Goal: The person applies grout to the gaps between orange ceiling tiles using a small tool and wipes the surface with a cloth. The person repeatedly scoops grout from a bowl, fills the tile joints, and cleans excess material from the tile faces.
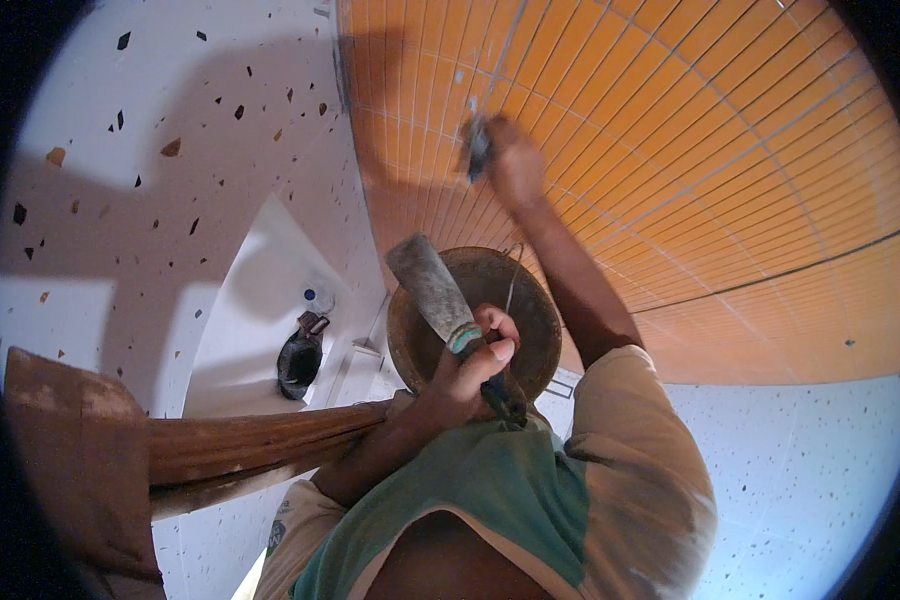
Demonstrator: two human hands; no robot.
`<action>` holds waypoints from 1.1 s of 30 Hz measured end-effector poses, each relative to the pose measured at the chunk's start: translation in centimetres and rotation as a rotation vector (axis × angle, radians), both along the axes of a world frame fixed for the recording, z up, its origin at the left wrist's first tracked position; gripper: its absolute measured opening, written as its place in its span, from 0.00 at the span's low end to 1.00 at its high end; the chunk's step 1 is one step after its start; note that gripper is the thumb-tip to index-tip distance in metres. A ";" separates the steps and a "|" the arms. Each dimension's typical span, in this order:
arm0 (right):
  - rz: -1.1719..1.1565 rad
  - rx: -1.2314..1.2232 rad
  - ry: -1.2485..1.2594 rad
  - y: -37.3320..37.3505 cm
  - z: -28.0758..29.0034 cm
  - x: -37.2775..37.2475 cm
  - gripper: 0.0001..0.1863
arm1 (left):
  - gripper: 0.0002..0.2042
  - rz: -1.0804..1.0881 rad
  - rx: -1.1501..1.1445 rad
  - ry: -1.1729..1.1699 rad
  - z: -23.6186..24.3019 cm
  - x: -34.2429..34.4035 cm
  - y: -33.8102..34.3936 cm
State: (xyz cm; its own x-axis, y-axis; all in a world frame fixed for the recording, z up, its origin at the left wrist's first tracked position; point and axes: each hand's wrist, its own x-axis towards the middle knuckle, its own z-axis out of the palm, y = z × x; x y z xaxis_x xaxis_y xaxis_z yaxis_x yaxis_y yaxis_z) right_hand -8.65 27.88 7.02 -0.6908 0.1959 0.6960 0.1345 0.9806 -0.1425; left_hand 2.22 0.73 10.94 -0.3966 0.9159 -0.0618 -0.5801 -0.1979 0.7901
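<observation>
My left hand (465, 375) is closed round the dark handle of a putty knife (425, 280) in front of my chest. The knife's flat grey blade tilts up to the left, and a teal band wraps its neck. Just beyond that hand is a round, dirty brown bucket (543, 320) with a thin wire handle. My right hand (516, 165) is raised at the orange tiled wall (670, 150), smeared by motion. It grips a dark grey thing (478, 150) too blurred to name. Pale smears mark the tiles just above it.
A wooden beam (260, 445) meets an upright board (75, 460) at the left, close to my left forearm. Behind it a white basin-like recess (240, 345) holds a black object (300, 358). Speckled white wall (160, 215) rises at left, meeting the orange tiles in a corner.
</observation>
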 end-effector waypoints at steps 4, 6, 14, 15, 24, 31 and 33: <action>0.081 -0.062 -0.143 1.0 -7.6 0.0 0.11 | 0.08 0.087 0.066 0.127 -1.8 -0.5 0.4; 0.143 -0.047 -0.126 1.7 -5.1 0.1 0.11 | 0.09 0.049 0.040 0.101 -1.6 -0.2 0.3; 0.101 0.087 0.198 0.2 2.7 -1.0 0.21 | 0.11 0.051 -0.007 0.088 -1.2 0.2 -0.4; 0.102 0.049 0.109 0.2 0.1 -1.0 0.18 | 0.11 0.047 -0.019 0.085 -1.1 0.2 -0.6; 0.117 -0.053 -0.069 1.1 1.7 -0.8 0.14 | 0.10 0.116 0.049 0.132 -1.5 0.1 0.1; -0.029 0.142 0.290 0.6 18.0 -1.3 0.20 | 0.08 0.102 0.038 0.025 -1.2 0.6 -0.5; 0.006 0.005 0.159 1.1 12.5 -1.0 0.19 | 0.08 0.084 0.068 -0.004 -1.4 0.6 -0.3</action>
